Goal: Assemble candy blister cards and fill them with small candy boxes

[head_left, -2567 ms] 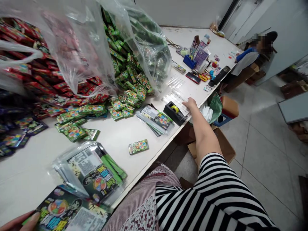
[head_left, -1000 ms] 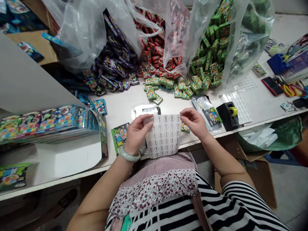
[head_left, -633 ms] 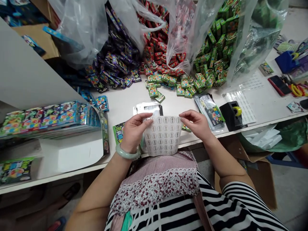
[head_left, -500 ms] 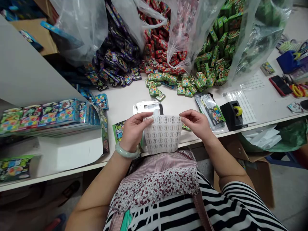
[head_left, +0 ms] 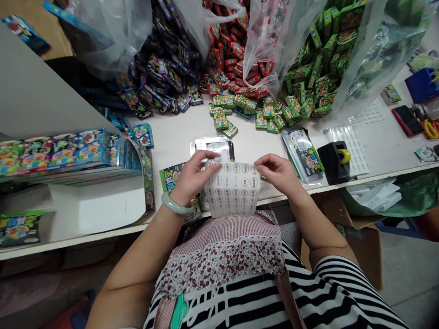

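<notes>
A sheet of round clear stickers (head_left: 235, 189) with black print hangs between my two hands over the table's front edge. My left hand (head_left: 197, 176) pinches its upper left corner between thumb and fingers. At the upper right corner, my right hand (head_left: 276, 171) has thumb and forefinger closed on the sheet's edge. Behind the sheet lie clear plastic packs (head_left: 216, 146), partly hidden by it and by my left hand. A green and black printed pack (head_left: 169, 177) sticks out left of my left hand.
Small purple boxes (head_left: 161, 82), red boxes (head_left: 233, 64) and green boxes (head_left: 305, 100) spill from plastic bags at the back. At right stand a black tape dispenser (head_left: 332, 164) and flat packs (head_left: 303, 155). A display box (head_left: 109, 210) holding a row of packs sits at left.
The camera view has shifted slightly, so the table's things sit a little differently in the picture. Both hands still hold the sticker sheet, which has tilted a little.
</notes>
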### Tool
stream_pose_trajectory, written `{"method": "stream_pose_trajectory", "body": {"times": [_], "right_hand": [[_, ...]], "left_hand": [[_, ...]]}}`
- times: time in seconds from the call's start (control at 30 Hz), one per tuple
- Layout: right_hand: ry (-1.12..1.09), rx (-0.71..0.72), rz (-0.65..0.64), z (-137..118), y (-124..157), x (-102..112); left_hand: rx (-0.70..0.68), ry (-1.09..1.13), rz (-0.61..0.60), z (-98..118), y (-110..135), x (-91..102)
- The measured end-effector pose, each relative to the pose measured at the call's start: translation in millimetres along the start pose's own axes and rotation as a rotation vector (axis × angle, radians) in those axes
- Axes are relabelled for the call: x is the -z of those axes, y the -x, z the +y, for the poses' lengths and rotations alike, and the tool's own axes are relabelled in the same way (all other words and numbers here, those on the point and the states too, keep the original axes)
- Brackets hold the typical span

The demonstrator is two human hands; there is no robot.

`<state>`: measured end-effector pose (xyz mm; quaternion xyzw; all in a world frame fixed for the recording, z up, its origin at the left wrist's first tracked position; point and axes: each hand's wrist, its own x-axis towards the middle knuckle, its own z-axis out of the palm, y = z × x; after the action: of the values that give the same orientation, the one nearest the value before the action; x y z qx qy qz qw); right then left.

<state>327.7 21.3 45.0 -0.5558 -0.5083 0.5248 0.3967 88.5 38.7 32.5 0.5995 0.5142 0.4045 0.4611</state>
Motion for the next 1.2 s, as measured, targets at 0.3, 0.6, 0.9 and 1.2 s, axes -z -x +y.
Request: {"method": "stream_pose_trajectory", "body": {"times": [0.3,0.6,0.9,1.2], "right_hand": [[-0.027,0.035,0.022,-1.5,3.6,-1.7],[-0.051,0.1,0.039,-3.9,8.2,-7.7],[-0.007,0.087,-0.068,-4.3,11.4,0.1],[0.121,0.138,-0.084,-6.4,10.1,3.6]], "left_hand": [[-0.46,-0.527,-0.084,39.4,-1.6,-16.0],[-0.424,-0.508,-0.143,38.6,10.6,-21.5],[-0.103,-0.033,-0.33,32.5,2.5,-16.6],[-0.195,-0.097,-0.151,29.5,7.5,-24.8]]}}
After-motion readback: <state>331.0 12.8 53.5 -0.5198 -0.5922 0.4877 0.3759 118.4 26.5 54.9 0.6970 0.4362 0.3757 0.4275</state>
